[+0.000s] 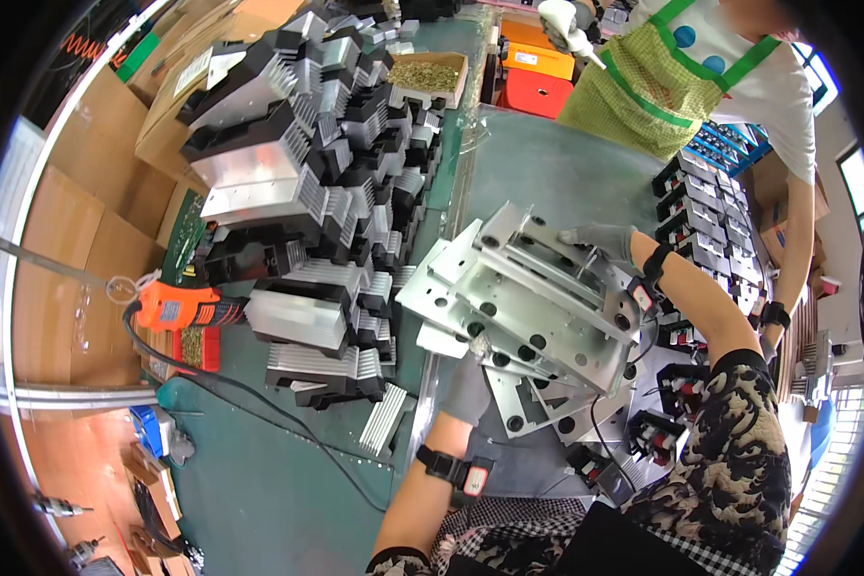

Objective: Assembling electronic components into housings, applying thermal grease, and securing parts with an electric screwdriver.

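Observation:
A pile of silvery sheet-metal brackets (pixel 538 326) with round holes lies on the table in front of me, its pieces overlapping at different angles. My left hand (pixel 469 384), in a grey glove, grips the near left edge of an upper bracket, fingertips at the metal. At the far right side of the pile, my right hand (pixel 605 240), also gloved, has its fingers closed over the edge of a bracket; some of them are hidden. Flat plates with holes (pixel 518 408) stick out beneath the pile on the near side.
Finned aluminium heat sinks with black housings (pixel 307 206) are heaped at left, beside an orange power tool (pixel 178 307) with a cable. Black assemblies (pixel 701 211) stand in rows at right. Across the table a person in a green apron (pixel 634 91) holds a white bottle (pixel 568 29).

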`<action>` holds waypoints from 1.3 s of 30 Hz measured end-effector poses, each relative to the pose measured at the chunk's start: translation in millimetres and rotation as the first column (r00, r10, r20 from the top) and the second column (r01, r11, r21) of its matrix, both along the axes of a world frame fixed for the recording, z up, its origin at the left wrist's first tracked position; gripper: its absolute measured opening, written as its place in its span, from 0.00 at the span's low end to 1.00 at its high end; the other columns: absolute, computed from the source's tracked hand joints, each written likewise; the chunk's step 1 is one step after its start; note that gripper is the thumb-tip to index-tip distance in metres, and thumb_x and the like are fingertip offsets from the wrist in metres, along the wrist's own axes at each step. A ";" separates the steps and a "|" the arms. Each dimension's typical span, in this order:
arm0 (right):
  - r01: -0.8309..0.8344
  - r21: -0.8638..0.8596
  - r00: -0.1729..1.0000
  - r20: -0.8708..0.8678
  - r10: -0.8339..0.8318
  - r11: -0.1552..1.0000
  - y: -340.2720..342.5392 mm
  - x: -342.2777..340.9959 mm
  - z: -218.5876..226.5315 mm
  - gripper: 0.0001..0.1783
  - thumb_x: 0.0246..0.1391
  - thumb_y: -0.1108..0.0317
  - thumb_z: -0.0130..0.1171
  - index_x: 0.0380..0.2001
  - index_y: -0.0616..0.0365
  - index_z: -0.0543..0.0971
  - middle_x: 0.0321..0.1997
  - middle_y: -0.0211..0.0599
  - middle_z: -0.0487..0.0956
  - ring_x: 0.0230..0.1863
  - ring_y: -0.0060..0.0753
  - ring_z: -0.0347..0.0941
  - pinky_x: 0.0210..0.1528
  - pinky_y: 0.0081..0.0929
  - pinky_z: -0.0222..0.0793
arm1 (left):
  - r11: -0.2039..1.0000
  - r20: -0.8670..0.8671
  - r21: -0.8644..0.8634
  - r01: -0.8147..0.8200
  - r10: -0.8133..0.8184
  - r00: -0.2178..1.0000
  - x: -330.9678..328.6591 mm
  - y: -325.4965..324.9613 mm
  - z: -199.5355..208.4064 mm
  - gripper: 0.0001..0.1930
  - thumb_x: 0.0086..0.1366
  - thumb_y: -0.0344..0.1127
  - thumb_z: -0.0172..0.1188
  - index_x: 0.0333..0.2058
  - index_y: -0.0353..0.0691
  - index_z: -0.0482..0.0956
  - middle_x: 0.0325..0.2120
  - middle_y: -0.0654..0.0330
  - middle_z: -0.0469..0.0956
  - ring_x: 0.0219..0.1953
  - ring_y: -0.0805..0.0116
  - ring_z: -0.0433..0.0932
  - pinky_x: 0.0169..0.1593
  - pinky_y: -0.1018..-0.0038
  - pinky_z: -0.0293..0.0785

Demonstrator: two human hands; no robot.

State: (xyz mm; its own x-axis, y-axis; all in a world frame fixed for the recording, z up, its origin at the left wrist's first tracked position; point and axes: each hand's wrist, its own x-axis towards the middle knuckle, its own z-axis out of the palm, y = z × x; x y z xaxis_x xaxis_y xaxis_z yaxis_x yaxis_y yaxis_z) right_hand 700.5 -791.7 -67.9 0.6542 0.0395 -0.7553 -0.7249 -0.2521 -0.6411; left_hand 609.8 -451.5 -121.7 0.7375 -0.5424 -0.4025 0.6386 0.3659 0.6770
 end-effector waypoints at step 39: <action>-0.393 -0.176 0.504 0.780 0.372 0.902 356.7 -142.5 388.1 0.26 0.55 0.49 0.50 0.48 0.59 0.73 0.37 0.32 0.76 0.35 0.20 0.71 0.42 0.20 0.68 | 0.564 -0.059 -0.619 -0.547 0.661 0.748 -174.0 253.7 207.3 0.18 0.64 0.36 0.47 0.45 0.26 0.70 0.39 0.48 0.77 0.37 0.59 0.79 0.41 0.65 0.79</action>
